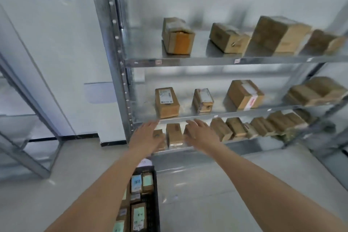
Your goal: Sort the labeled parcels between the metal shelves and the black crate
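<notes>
Head view: parcel [174, 134] stands between left hand [146, 135] and right hand [200, 133] (lowest shelf).

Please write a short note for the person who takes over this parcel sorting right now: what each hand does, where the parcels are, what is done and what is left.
Left hand: open, fingers straight, reaching at the lowest shelf, holding nothing.
Right hand: open, likewise reaching there, holding nothing.
A small parcel stands on that shelf between the two hands; whether either hand touches a parcel cannot be told.
Parcels stand on all three visible levels of the metal shelves.
The black crate on the floor, below the left forearm, holds several labeled parcels.
Done: many parcels are shelved. Left: the crate's parcels; which go where is not readable here.
</notes>
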